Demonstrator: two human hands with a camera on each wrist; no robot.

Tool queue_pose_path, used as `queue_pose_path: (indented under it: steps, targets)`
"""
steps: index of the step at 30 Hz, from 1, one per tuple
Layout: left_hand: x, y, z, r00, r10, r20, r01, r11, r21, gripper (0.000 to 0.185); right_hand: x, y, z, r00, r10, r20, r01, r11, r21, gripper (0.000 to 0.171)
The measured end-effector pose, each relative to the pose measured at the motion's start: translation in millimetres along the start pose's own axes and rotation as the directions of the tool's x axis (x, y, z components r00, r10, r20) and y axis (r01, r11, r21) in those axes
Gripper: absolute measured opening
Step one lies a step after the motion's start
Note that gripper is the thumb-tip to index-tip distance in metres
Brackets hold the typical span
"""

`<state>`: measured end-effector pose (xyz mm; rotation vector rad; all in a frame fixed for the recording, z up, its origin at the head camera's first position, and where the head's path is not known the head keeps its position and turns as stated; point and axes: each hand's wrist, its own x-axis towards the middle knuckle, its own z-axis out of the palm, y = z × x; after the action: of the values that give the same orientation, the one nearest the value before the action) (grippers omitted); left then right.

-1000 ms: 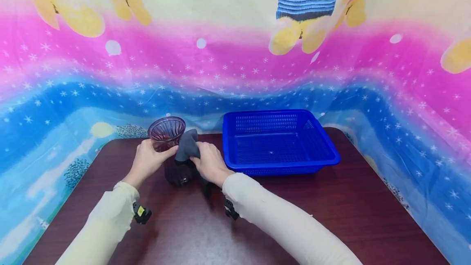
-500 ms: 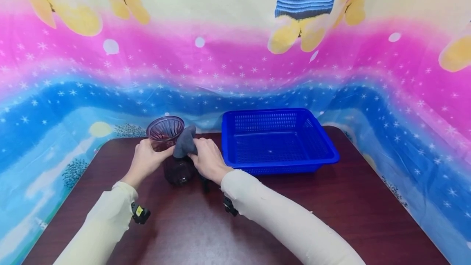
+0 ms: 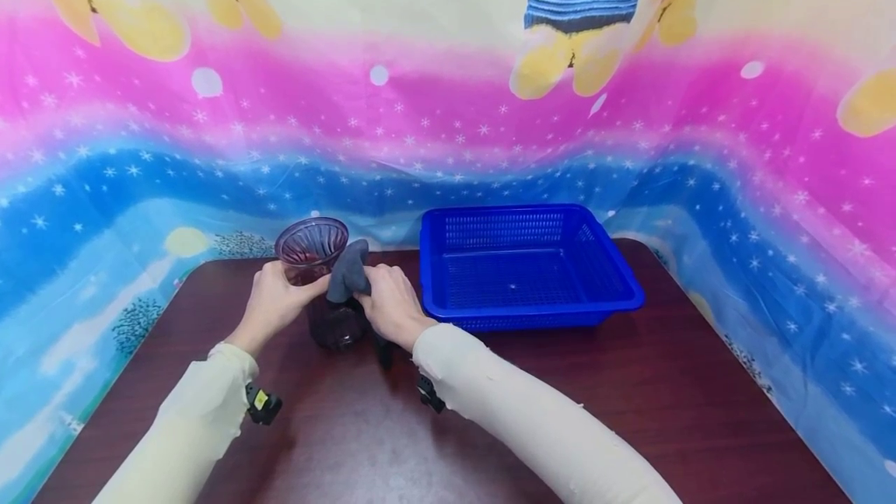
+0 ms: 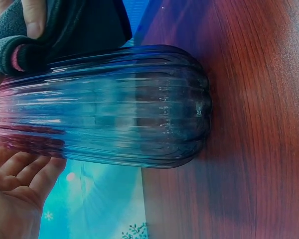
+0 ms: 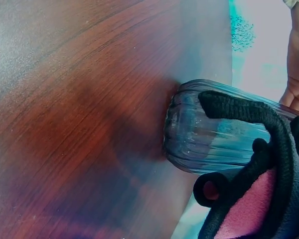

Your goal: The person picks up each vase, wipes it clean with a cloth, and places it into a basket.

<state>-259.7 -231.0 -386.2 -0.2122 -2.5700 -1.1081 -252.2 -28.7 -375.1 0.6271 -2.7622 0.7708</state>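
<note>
A ribbed, purplish glass vase with a flared rim stands upright on the left part of the table. My left hand grips it below the rim, thumb in front and fingers round the far side, as the left wrist view shows. In my right hand is a bunched grey cloth, pressed against the vase's right side. Seen from the right wrist, the cloth has dark edging and a pink patch, and one fold lies across the glass. The right fingertips are mostly hidden behind the cloth.
Just right of the hands, a blue plastic basket with perforated sides stands at the back of the dark reddish-brown table. Behind the table hangs a printed backdrop with cartoon bears and snowflakes.
My right hand and the cloth have shifted slightly left and up along the vase's side. The cloth's hanging end has swung a little left. My left hand keeps its grip on the vase.
</note>
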Motion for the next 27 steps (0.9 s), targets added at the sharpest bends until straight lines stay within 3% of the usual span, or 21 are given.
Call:
queue_pose_path:
  steps: [9,17,27]
  targets:
    - [-0.4,0.4,-0.9,1.0,0.003,0.004,-0.002,1.0,-0.023,0.051,-1.7,4.4,8.9,0.999,0.022,0.023,-0.022,1.0,0.006,0.012]
    - [0.8,1.3,-0.4,1.0,-0.002,0.001,0.002,1.0,-0.023,0.05,-6.8,7.8,18.3,0.998,0.028,0.055,-0.022,0.993,-0.117,0.016]
    - [1.2,0.5,1.0,1.0,0.004,-0.015,-0.004,1.0,-0.018,0.051,-11.1,13.7,27.7,0.998,0.016,0.057,-0.005,0.981,-0.192,0.013]
